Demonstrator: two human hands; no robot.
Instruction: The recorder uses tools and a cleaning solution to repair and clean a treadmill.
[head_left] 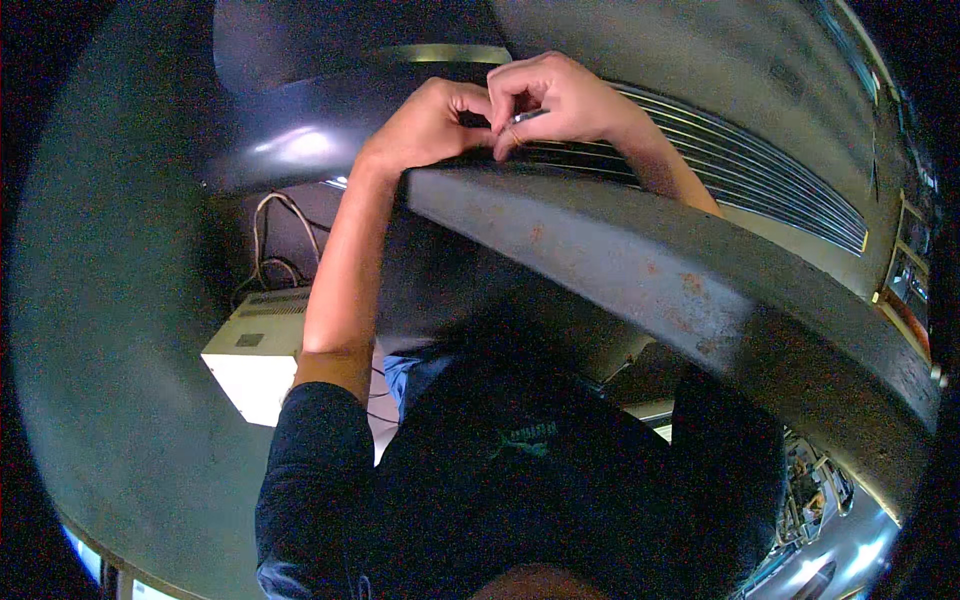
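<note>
**Thin metal piece pinched above a rusty beam**

A small silvery piece (527,117) is pinched in the closed fingertips of the right hand (555,95), just above the rusty beam (700,290). The left hand (430,125), curled shut, touches it. It is judged light, stiff and slippery, best gripped by its ends. Its long axis runs roughly left-right.
</note>
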